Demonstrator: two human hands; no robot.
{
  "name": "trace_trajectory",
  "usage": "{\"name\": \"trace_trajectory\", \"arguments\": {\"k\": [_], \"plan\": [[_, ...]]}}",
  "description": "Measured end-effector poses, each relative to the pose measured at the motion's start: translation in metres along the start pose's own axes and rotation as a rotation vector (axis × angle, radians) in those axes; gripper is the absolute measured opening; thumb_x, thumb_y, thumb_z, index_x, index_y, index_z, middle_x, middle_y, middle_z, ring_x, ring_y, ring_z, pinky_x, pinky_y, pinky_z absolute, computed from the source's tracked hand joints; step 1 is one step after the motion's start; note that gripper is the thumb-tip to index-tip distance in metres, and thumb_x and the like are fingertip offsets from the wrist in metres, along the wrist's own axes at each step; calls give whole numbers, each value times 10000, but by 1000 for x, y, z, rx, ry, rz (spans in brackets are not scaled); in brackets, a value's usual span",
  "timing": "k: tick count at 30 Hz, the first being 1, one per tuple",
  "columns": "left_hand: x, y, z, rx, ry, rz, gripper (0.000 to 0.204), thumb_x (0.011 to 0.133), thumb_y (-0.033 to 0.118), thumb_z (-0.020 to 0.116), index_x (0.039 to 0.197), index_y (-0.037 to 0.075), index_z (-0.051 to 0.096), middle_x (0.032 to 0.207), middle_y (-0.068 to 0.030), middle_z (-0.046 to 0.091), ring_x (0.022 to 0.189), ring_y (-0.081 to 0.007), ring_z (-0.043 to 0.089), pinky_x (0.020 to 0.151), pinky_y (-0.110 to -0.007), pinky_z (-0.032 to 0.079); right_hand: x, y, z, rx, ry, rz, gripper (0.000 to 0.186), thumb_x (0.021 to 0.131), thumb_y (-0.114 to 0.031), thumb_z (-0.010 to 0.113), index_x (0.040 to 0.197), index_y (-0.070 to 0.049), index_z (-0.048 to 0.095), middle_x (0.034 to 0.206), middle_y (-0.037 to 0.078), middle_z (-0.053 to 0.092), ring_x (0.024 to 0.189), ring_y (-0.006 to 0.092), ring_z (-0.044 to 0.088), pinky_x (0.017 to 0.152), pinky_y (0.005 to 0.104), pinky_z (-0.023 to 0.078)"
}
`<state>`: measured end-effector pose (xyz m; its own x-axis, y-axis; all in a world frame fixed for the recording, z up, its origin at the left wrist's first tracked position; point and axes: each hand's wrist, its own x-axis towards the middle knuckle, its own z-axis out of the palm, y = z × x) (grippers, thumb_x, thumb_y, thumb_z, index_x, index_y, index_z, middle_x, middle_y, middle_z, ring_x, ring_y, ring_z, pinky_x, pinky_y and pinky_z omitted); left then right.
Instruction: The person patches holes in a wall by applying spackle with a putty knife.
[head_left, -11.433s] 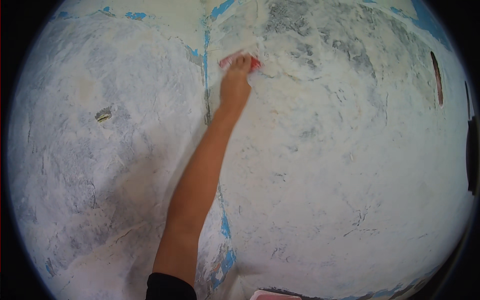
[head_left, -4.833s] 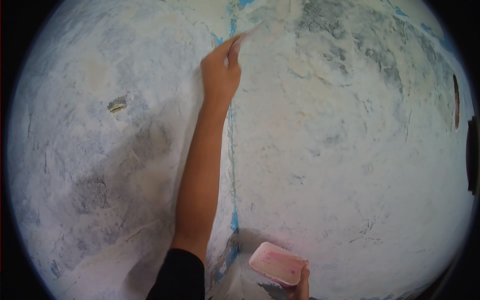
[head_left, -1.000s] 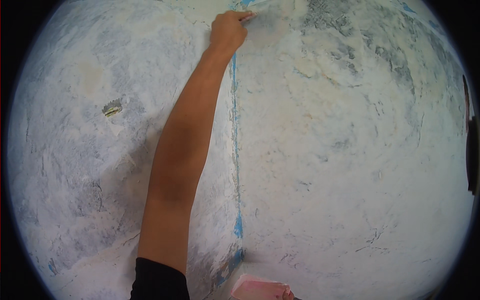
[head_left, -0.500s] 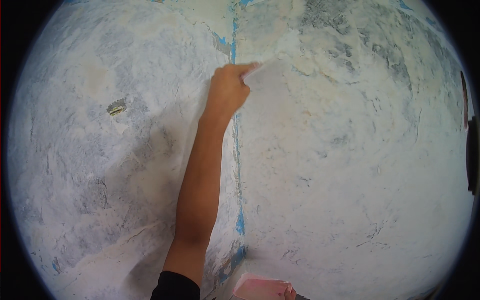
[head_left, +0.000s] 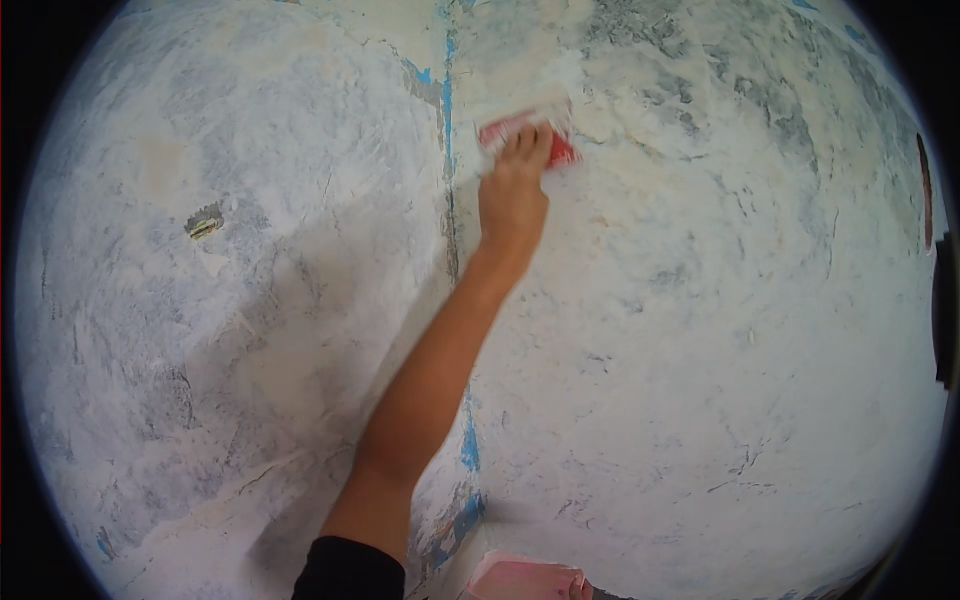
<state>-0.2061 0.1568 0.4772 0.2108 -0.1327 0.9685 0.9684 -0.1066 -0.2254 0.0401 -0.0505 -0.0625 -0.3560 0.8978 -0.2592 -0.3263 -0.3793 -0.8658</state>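
Lowest and nearest, the right hand [head_left: 577,588] shows little more than a thumb clamped over the edge of a pink tray [head_left: 530,577]; its other fingers are out of sight, so I can't tell how they lie. Above it, past the black sleeve [head_left: 348,572], the left hand [head_left: 515,195] reaches out, fingers bent firmly onto a red scraper [head_left: 566,152], blurred, up at the right-hand wall [head_left: 650,380]. Below and right of that hand, a pale coat covers most of the surface, with a few cracks showing, so I judge that stretch largely done. Just left of it, the corner has bare blue strips [head_left: 470,445]. Farther, above and right, dark grey patches [head_left: 640,30] look thinly covered; well to the left, a ragged hole [head_left: 204,224] stands unfilled. Those seem left over
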Motion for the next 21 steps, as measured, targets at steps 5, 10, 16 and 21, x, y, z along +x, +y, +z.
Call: {"name": "trace_trajectory", "arguments": {"k": [5, 10, 16, 21], "plan": [[-54, 35, -65, -126, -150, -70, 617, 754, -164, 556, 1321, 58, 654, 1273, -194, 673, 1138, -367, 657, 898, -406, 570, 13, -1, 3, 59, 15, -24, 1024, 955, -644, 593, 1637, -136, 22, 1639, 216, 209, 1488, 431, 268, 1038, 651, 444], [-4, 31, -120, -243, -327, -465, 525, 837, -95, 519, 1280, 118, 703, 1093, -245, 715, 1019, -387, 705, 875, -371, 555, 11, 6, 1, 34, 18, -34, 1011, 962, -623, 599, 1637, -132, 29, 1644, 200, 213, 1495, 417, 264, 1035, 660, 445], [98, -41, -61, -34, 23, -243, 524, 794, -51, 579, 1267, 131, 714, 990, -244, 722, 945, -424, 694, 856, -436, 556, -12, 0, 9, 24, 3, 40, 942, 987, -589, 579, 1636, -142, 63, 1640, 191, 221, 1488, 401, 279, 1039, 658, 451], [85, -7, -24, -28, -37, -214, 567, 757, -66, 583, 1270, 140, 714, 1006, -253, 718, 957, -436, 687, 892, -474, 550, -6, 2, -2, 53, 40, -13, 929, 990, -594, 571, 1636, -148, 75, 1619, 207, 245, 1466, 409, 307, 1032, 649, 464]]}}
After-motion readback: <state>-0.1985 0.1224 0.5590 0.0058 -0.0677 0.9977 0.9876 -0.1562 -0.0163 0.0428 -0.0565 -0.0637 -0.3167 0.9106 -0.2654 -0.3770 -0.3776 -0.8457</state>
